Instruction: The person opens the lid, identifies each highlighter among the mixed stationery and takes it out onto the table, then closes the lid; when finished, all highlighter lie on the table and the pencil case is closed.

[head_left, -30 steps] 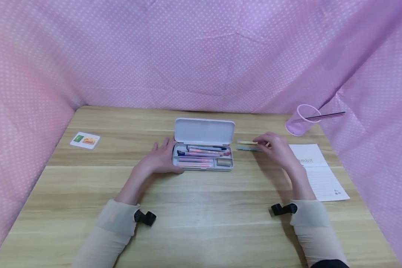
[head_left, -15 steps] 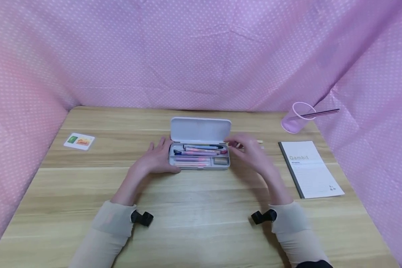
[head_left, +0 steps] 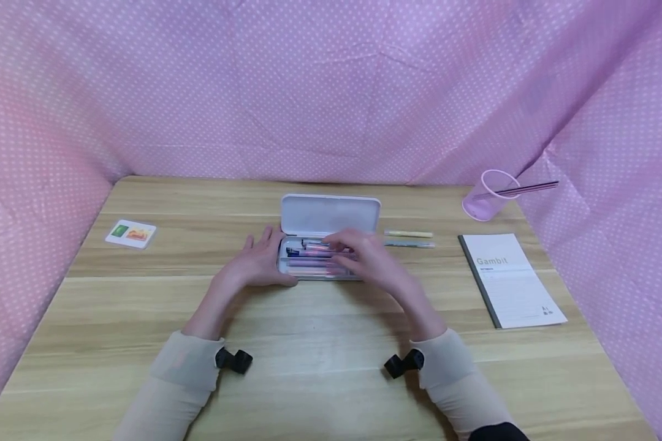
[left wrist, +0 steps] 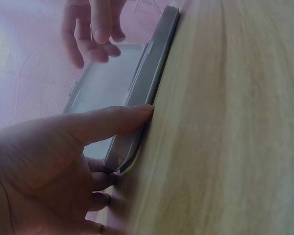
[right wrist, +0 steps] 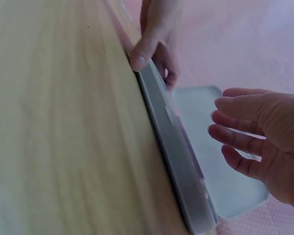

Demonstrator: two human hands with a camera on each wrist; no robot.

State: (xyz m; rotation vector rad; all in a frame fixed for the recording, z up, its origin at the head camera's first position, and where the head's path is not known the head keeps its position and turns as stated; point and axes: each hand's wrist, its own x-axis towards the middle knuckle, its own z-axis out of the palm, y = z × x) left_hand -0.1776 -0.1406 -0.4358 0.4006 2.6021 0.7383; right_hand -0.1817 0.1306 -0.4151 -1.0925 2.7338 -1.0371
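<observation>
An open pale pencil case (head_left: pixel 289 264) lies mid-table with its lid (head_left: pixel 331 214) raised at the back. Several pens (head_left: pixel 309 263) fill its compartments, partly covered by my right hand. My left hand (head_left: pixel 259 263) rests against the case's left end, fingers spread and thumb along the front wall; in the left wrist view the thumb (left wrist: pixel 122 120) touches that wall. Over the case hovers my right hand (head_left: pixel 364 257), fingers slightly bent and holding nothing visible; the right wrist view shows the fingers (right wrist: pixel 240 139) apart. Right of the case lie a yellow pen (head_left: pixel 408 234) and a grey-blue pen (head_left: pixel 409 244).
A white notebook (head_left: pixel 513 288) with a dark spine lies at the right. Behind it a pink cup (head_left: pixel 481 207) holds thin dark sticks (head_left: pixel 535 188). At the far left is a small picture card (head_left: pixel 130 234). A pink dotted curtain (head_left: pixel 331 92) hangs behind the table.
My right hand has moved left from the two loose pens to above the pencil case, uncovering them. The left hand has stayed at the case's left end.
</observation>
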